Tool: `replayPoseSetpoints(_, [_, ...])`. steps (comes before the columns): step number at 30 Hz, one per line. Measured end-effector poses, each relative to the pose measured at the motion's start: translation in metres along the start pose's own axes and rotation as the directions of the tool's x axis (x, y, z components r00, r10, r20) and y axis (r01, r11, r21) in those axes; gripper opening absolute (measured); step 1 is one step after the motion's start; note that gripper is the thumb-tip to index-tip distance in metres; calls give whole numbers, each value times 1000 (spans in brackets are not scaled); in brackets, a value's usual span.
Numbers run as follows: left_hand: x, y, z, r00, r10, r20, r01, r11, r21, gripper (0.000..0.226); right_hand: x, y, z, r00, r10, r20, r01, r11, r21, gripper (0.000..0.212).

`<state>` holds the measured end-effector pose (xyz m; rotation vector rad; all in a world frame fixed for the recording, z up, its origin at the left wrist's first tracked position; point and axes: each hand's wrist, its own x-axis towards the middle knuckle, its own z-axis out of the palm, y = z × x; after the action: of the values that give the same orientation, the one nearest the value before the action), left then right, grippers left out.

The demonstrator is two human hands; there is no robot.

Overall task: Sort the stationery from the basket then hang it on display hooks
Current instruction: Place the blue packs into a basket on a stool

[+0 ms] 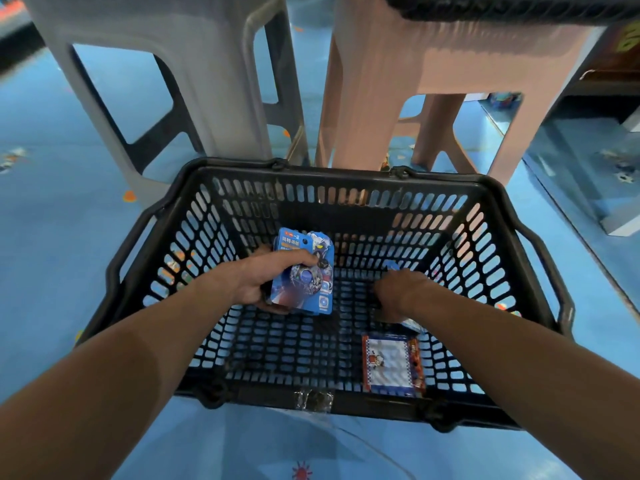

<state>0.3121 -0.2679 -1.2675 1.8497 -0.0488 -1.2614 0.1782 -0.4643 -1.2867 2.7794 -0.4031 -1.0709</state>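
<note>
A black plastic basket (pixel 512 244) stands on the blue floor in front of me. Inside it, my left hand (pixel 256 282) grips a stack of blue carded stationery packs (pixel 304 271), thumb across the front card. My right hand (pixel 398 292) reaches down to the basket's bottom with fingers curled on another blue pack (pixel 412 323); most of that pack is hidden under the hand. A white, red-edged pack (pixel 393 365) lies flat on the basket bottom near the front right corner.
A grey plastic stool (pixel 194 81) and a pink plastic stool (pixel 415 64) stand just behind the basket. Another black basket's edge (pixel 502 8) rests on the pink stool. A low shelf base (pixel 588 181) runs along the right. Blue patterned floor surrounds everything.
</note>
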Motion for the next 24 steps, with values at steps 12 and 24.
replayPoseSetpoints(12, [-35, 10, -10, 997, 73, -10, -73, 997, -25, 48, -47, 22, -39, 853, 108, -510, 435, 391, 811, 31])
replayPoseSetpoints(24, [-91, 20, -7, 978, 193, 80, -163, 946, -281, 72, -98, -21, -67, 908, 21, -419, 420, -66, 905, 29])
